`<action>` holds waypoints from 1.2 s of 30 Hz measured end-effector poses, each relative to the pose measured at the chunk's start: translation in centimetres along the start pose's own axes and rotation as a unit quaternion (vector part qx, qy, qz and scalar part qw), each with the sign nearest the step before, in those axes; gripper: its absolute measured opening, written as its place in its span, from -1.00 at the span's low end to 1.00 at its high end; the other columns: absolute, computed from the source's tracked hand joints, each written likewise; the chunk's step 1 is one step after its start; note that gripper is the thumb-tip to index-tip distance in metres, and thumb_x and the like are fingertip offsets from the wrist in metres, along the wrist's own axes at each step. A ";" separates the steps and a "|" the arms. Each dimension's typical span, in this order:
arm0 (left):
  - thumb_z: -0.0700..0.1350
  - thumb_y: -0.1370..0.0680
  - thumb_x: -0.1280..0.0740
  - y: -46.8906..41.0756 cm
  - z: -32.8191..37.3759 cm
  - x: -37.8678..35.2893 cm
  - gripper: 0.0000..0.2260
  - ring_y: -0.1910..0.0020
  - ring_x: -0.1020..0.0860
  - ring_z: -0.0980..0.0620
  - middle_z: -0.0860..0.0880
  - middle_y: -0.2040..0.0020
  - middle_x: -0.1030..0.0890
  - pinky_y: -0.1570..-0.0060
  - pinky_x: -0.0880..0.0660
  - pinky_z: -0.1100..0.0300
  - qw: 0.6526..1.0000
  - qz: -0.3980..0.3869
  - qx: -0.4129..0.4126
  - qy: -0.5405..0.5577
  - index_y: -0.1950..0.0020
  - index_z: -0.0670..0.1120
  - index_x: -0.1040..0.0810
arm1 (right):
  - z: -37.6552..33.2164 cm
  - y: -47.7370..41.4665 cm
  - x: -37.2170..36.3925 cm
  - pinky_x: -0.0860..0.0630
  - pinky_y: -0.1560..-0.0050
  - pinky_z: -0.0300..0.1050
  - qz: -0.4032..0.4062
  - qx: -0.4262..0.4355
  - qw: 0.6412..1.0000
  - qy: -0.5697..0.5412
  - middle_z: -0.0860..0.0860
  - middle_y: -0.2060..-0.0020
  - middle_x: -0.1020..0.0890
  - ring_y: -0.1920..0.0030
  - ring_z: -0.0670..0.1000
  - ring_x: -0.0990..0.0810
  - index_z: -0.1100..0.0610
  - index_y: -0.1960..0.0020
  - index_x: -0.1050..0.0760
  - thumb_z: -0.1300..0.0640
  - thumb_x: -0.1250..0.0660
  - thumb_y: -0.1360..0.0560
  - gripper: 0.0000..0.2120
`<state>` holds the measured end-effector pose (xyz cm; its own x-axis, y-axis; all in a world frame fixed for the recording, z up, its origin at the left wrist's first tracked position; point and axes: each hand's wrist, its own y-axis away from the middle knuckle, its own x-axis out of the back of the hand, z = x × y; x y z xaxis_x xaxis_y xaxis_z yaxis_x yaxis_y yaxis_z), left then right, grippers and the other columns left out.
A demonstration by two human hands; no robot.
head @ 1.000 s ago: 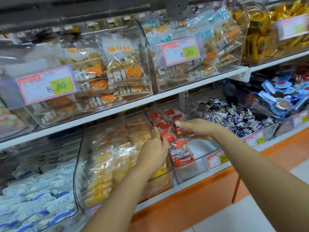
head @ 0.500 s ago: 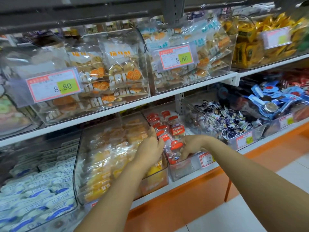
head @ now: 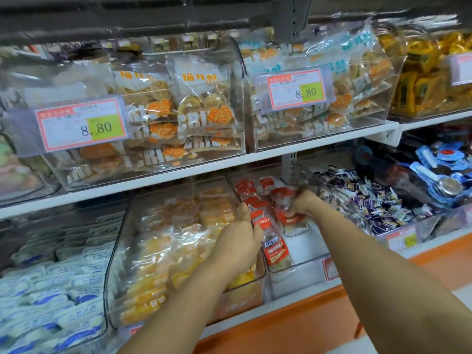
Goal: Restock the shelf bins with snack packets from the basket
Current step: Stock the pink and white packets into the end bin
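While left hand (head: 238, 242) rests straight-fingered against the packet row (head: 258, 205), right hand (head: 302, 203) grips red-topped packet (head: 281, 196); clear shelf bin (head: 301, 279).

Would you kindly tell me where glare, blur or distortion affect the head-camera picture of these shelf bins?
Head view: light glares off the clear upper bin front, washing out packets behind; the right hand and the red-topped packet it grips are motion-blurred; the wide lens slightly bows the white shelf edge; the 8.80 price label is legible.
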<state>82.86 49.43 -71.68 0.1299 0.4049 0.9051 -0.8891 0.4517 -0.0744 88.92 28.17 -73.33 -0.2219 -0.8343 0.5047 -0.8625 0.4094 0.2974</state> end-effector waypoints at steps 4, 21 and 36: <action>0.01 -0.65 -0.01 -0.1 -0.2 -0.2 -0.44 0.10 -0.54 -0.10 -0.16 -0.06 -0.61 0.23 -0.34 0.13 1.000 0.012 -0.002 -0.019 -0.56 -0.15 0.13 | 1.2 -1.4 -2.9 -0.57 -0.07 0.08 0.049 -0.007 0.999 -0.008 0.28 -0.23 -0.50 -0.19 0.27 -0.54 0.30 -0.34 -0.37 0.32 -0.37 -0.41 -0.49; -0.01 -0.65 0.00 0.0 0.0 0.1 -0.45 -0.10 -0.53 -0.18 -0.26 -0.36 -0.43 0.08 -0.42 0.10 1.000 -0.001 -0.005 -0.027 -0.56 -0.17 0.13 | 1.0 8.2 -2.6 -0.52 0.13 -0.12 -0.088 0.023 0.972 0.218 0.09 0.18 -0.56 0.20 0.05 -0.53 0.16 0.20 -0.37 0.12 -0.57 -0.32 -0.64; -0.03 -0.64 -0.03 -0.6 0.3 0.1 -0.43 -0.09 -0.55 -0.18 -0.23 -0.32 -0.47 0.06 -0.51 0.09 0.999 0.001 0.008 -0.033 -0.56 -0.19 0.13 | 1.3 3.9 0.1 -0.49 -0.19 -0.02 0.132 0.010 0.981 0.142 0.20 -0.21 -0.53 -0.21 0.18 -0.53 0.30 -0.29 -0.40 0.28 -0.27 -0.55 -0.68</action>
<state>83.24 48.97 -71.45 0.0991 0.3523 0.9306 -0.8961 0.4383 -0.0705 84.93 29.19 -73.22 -0.3046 -0.5628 0.7684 -0.8020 0.5868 0.1119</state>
